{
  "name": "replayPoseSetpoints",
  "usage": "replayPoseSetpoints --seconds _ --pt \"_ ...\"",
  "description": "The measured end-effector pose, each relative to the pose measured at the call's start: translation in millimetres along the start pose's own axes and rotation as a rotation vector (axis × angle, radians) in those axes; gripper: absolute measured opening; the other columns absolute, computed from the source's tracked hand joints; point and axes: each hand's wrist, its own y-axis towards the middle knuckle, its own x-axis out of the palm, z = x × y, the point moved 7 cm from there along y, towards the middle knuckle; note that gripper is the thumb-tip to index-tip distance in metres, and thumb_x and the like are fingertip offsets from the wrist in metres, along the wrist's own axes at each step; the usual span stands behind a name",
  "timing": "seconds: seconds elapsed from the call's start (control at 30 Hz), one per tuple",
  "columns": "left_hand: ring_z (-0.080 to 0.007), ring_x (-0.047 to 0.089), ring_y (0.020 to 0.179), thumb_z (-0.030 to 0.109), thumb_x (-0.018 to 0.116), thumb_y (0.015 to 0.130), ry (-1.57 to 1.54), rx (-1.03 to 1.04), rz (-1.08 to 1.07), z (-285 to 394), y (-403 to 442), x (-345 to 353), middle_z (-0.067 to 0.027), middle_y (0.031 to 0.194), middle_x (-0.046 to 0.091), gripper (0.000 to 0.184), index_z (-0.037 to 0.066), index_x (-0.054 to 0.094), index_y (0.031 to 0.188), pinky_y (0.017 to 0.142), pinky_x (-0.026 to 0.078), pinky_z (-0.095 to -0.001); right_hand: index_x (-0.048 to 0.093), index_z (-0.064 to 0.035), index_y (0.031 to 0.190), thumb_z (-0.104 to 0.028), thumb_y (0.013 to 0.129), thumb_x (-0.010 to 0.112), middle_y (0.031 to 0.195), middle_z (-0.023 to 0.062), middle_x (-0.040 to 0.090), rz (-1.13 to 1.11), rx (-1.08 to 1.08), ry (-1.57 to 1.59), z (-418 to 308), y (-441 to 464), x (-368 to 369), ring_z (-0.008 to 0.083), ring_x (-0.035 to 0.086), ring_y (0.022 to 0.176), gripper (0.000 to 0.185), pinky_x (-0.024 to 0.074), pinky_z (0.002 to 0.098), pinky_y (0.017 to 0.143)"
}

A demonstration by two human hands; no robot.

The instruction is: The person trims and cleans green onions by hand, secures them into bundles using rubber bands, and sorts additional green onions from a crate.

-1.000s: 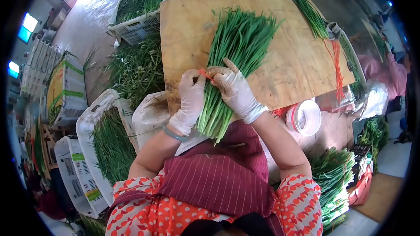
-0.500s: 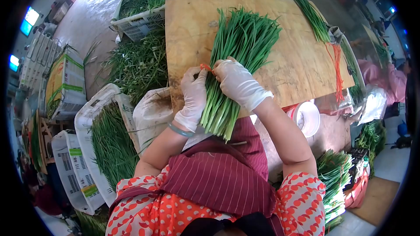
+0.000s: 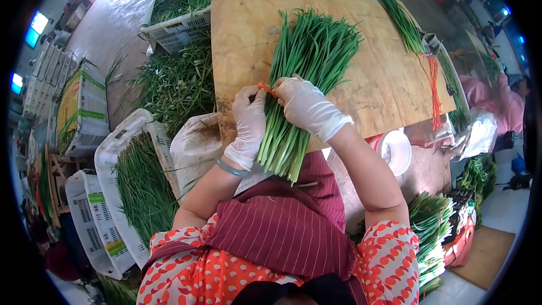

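White slatted plastic crate (image 3: 107,164), filled with green stalks: left of both hands. Left hand (image 3: 249,121), white-gloved: pinching a thin orange tie (image 3: 266,87). Long green leafy bunch with pale stalk ends (image 3: 310,56): between the hands, upon a flat tan wooden board (image 3: 384,79). Right hand (image 3: 305,104), white-gloved: fingers closed on the tie, against the bunch. Round white plastic bucket (image 3: 397,152): right of, and nearer the body than, the right hand.

Right grip (image 3: 304,101) rolled inward, now curled, less splayed
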Motion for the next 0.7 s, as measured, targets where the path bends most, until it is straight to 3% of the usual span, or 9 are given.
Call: replayPoseSetpoints --seconds 0.23,0.3,0.37,0.43,0.5,0.7 --pt "-0.0159 0.053 0.072 0.001 0.062 0.079 0.010 0.008 0.013 -4 0 0 -0.0074 0.077 0.059 0.003 -0.001 0.061 0.082 0.069 0.042 -0.0265 0.057 0.0011 0.087 0.000 0.074 0.051 0.082 0.0216 0.061 -0.040 0.062 -0.028 -2 3 -2 0.0372 0.056 0.087 0.014 0.0451 0.0416 0.075" --pt "-0.0059 0.048 0.064 0.003 0.060 0.084 0.047 0.097 0.017 -2 0 1 0.0005 0.072 0.056 0.004 0.000 0.060 0.084 0.059 0.041 -0.0201 0.057 0.0013 0.085 0.001 0.074 0.050 0.081 0.0217 0.061 -0.046 0.073 -0.044 -3 4 -1 0.0373 0.056 0.087 0.014 0.0453 0.0420 0.075" --pt "-0.0059 0.048 0.064 0.003 0.060 0.084 0.047 0.101 0.019 -3 -1 2 0.0002 0.073 0.056 0.004 -0.001 0.060 0.084 0.059 0.041 -0.0201 0.059 0.0041 0.074 -0.002 0.070 0.051 0.073 0.0237 0.060 0.014 0.062 -0.027 -5 4 -3 0.0372 0.060 0.079 0.011 0.0430 0.0389 0.085" --pt "-0.0060 0.048 0.064 0.003 0.060 0.084 0.046 0.105 0.020 -2 -2 1 -0.0002 0.074 0.056 0.004 -0.001 0.060 0.085 0.058 0.041 -0.0201 0.057 0.0028 0.076 0.000 0.071 0.050 0.075 0.0229 0.060 0.023 0.048 -0.041 -2 4 1 0.0381 0.058 0.080 0.009 0.0442 0.0411 0.079" --pt "-0.0093 0.050 0.066 0.002 0.060 0.082 0.183 0.218 0.000 10 -4 2 -0.0032 0.075 0.057 0.004 -0.001 0.059 0.084 0.061 0.042 -0.0226 0.055 0.0015 0.079 0.001 0.073 0.050 0.077 0.0221 0.060 0.032 0.034 -0.056 -2 3 3 0.0389 0.056 0.081 0.008 0.0455 0.0433 0.072" --pt "-0.0187 0.054 0.077 -0.004 0.061 0.077 0.365 0.360 -0.046 42 -14 5 -0.0090 0.081 0.058 0.007 0.000 0.059 0.082 0.072 0.043 -0.0275 0.054 0.0016 0.073 0.002 0.072 0.048 0.075 0.0198 0.058 0.198 -0.013 0.031 -5 -7 1 0.0388 0.055 0.079 0.006 0.0437 0.0421 0.082"
